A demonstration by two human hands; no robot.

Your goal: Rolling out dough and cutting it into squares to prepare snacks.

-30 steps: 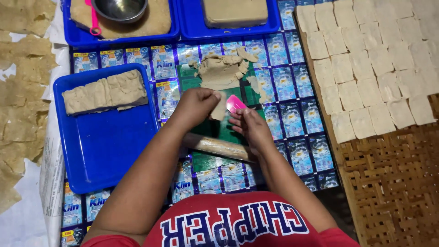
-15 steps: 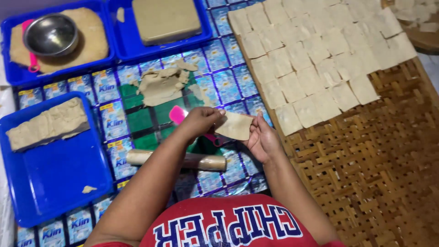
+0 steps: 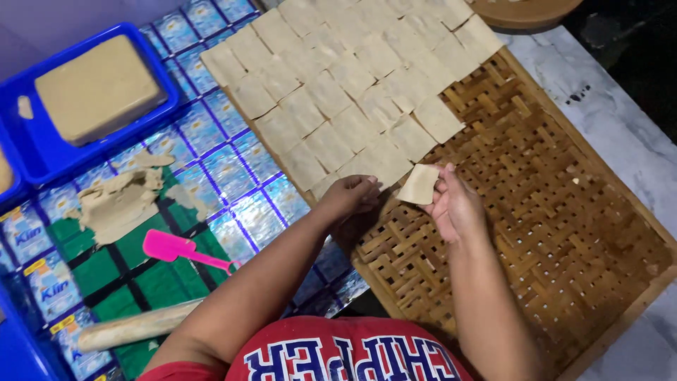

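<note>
Your right hand (image 3: 457, 208) pinches a dough square (image 3: 419, 185); your left hand (image 3: 350, 196), loosely curled and empty, touches the laid rows mid-frame. You're laying squares on the woven bamboo tray (image 3: 536, 204). Next, set it flat just beside the last square.

Pink spatula (image 3: 173, 248); wooden rolling pin (image 3: 134, 327); dough scraps (image 3: 116, 201); blue tray (image 3: 151, 63) (holding a tan dough slab (image 3: 99, 88)).

We see a sheet of flattened sachet packages (image 3: 233, 169) covering the counter at left, the small rectangular packets joined edge to edge in rows. Most are shiny blue and white with a silvery gleam; a patch of green packets (image 3: 106, 264) sits near the lower left. Some packets at the far left edge (image 3: 32, 240) carry yellow corner marks. The sheet runs from the top of the frame down to the bottom, where shadow darkens it.
</note>
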